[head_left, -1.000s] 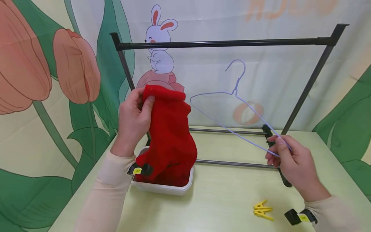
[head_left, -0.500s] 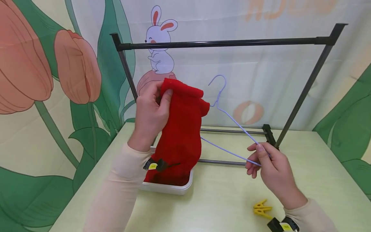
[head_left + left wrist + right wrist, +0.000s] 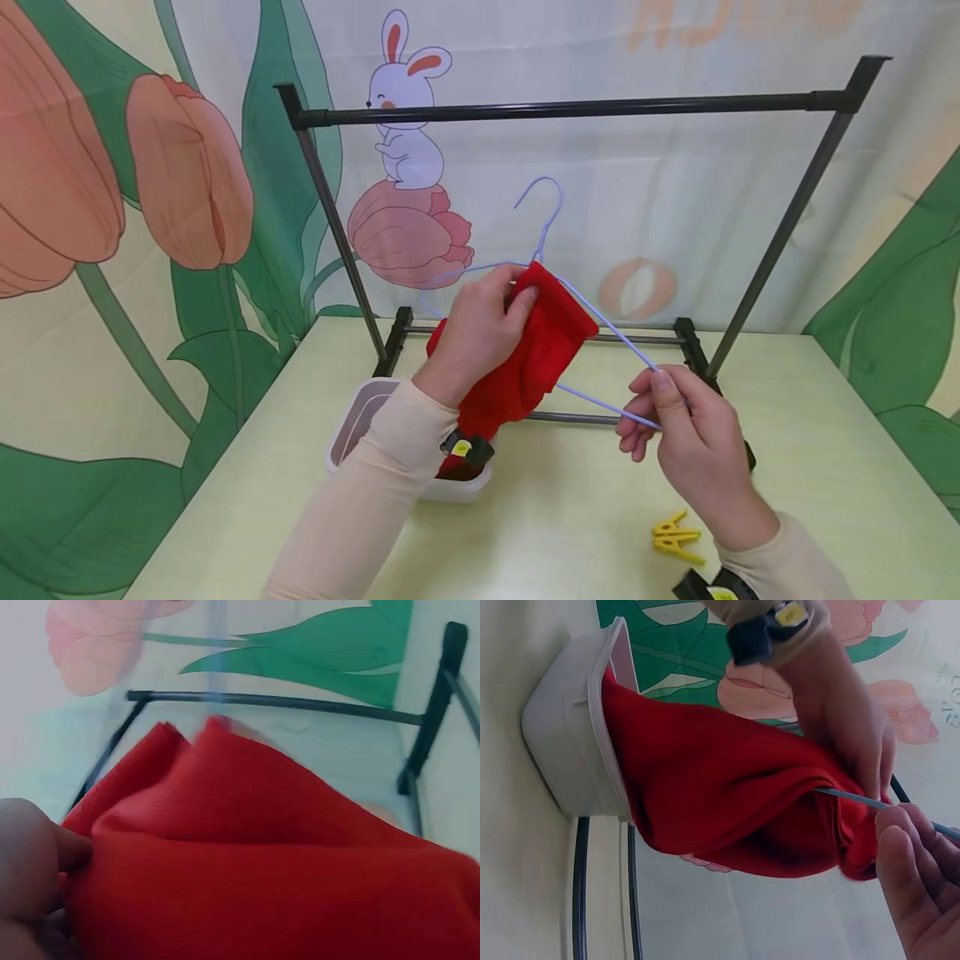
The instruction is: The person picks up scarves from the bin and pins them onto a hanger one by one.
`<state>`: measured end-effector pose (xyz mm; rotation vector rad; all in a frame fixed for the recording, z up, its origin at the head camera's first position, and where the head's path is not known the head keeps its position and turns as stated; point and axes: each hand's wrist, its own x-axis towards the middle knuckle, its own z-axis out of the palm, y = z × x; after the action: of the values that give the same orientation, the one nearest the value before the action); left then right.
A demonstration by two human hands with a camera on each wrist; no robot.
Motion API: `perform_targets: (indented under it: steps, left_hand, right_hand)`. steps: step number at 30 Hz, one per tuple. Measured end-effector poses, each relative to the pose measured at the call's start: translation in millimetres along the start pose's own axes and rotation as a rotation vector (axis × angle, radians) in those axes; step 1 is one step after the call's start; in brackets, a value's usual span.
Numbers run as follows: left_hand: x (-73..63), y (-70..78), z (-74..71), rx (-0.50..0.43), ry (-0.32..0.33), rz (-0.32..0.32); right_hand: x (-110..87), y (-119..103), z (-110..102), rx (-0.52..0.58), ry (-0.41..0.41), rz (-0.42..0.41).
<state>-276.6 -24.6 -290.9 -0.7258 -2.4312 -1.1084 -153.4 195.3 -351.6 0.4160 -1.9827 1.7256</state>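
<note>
A soft, bright red cloth hangs bunched in front of the middle of a thin, pale purple wire hanger, its lower end trailing down into a tub; whether the wire passes through a fold or only behind it, I cannot tell. The left hand pinches the cloth's upper edge between thumb and fingers, just beside the hanger's neck. The right hand grips the hanger's corner, thumb against the wire, so the hook points up and nothing else visibly supports the frame. The cloth could slide off or bunch to one side if the left fingers let go with so little of it over the wire, and the hanger could twist, being held at one end only. The trailing end might also drag on the rim and shift the light-looking container. That container, a white plastic tub with rounded corners, holds the cloth's lower folds; anything beneath them is hidden. It sits on a pale green tabletop, where yellow plastic clothespins lie near the right wrist. Behind stands a black metal rack, its top bar above the hook and apart from it.
</note>
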Motion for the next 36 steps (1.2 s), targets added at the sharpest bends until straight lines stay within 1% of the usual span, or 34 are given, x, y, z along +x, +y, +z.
perform_targets:
  steps: [1,4,7,9,10,11,13,15,17,18,19,20,22,23,25,26,28,30,31,33,36]
  left_hand:
    - [1.3,-0.1,4.8,0.024,-0.033,-0.012]
    - [6.7,-0.5,16.0,0.137,-0.150,-0.050]
    - [11.6,-1.4,21.6,0.258,-0.275,-0.073]
    - [13.2,-3.6,21.6,0.314,-0.324,-0.063]
    - [13.0,-5.2,20.5,0.325,-0.328,-0.050]
    - [11.7,-7.0,18.3,0.327,-0.320,-0.033]
    - [5.1,-12.3,12.1,0.317,-0.264,0.010]
    - [-6.7,-18.7,4.6,0.315,-0.182,0.065]
    - [-23.2,-24.8,-2.3,0.349,-0.108,0.089]
    - [-32.5,-28.2,-4.8,0.374,-0.084,0.082]
    - [-42.1,-31.2,-6.6,0.396,-0.075,0.057]
    - [-51.4,-34.3,-7.5,0.414,-0.082,0.023]
    - [-68.0,-40.6,-7.0,0.423,-0.128,-0.065]
    - [-74.5,-43.9,-5.9,0.402,-0.155,-0.098]
    - [-83.0,-50.7,-2.9,0.302,-0.207,-0.152]
    - [-85.5,-54.3,-1.6,0.238,-0.222,-0.167]
    - [-86.9,-58.5,-1.7,0.101,-0.224,-0.185]
    - [-84.7,-59.6,-5.3,-0.002,-0.193,-0.176]
    - [-82.6,-58.1,-8.6,-0.028,-0.167,-0.164]
    - [-75.8,-53.4,-16.4,-0.033,-0.111,-0.105]
    - [-61.4,-41.8,-28.5,0.023,-0.035,0.008]
  right_hand:
    - [-0.4,-1.1,1.1,-0.006,0.009,-0.004]
    - [-1.5,-3.7,3.9,-0.020,0.032,-0.005]
    - [-2.7,-4.8,6.2,-0.061,0.043,0.005]
    - [-3.1,-4.0,7.7,-0.078,0.046,0.017]
    - [-3.2,-3.2,8.2,-0.086,0.047,0.021]
    - [-3.3,-2.5,8.6,-0.089,0.049,0.028]
    - [-3.4,-1.1,8.8,-0.084,0.060,0.034]
    - [-3.6,-0.4,8.1,-0.087,0.072,0.030]
    - [-3.5,-0.1,6.8,-0.086,0.088,0.026]
    - [-3.4,0.0,6.1,-0.087,0.096,0.022]
    - [-3.2,0.0,5.3,-0.087,0.101,0.021]
    - [-2.9,0.1,4.7,-0.085,0.105,0.021]
    - [-2.2,0.0,3.5,-0.075,0.115,0.026]
    - [-1.9,-0.2,3.0,-0.071,0.120,0.029]
    - [-1.6,-0.3,2.2,-0.072,0.126,0.036]
    - [-1.5,-0.4,2.0,-0.066,0.129,0.042]
    - [-1.2,0.1,2.0,-0.061,0.129,0.049]
    - [-0.9,0.3,2.5,-0.050,0.125,0.050]
    - [-0.7,0.5,3.0,-0.042,0.122,0.048]
    - [-0.4,0.6,4.2,-0.044,0.115,0.037]
    - [-0.8,0.3,7.3,-0.063,0.104,0.012]
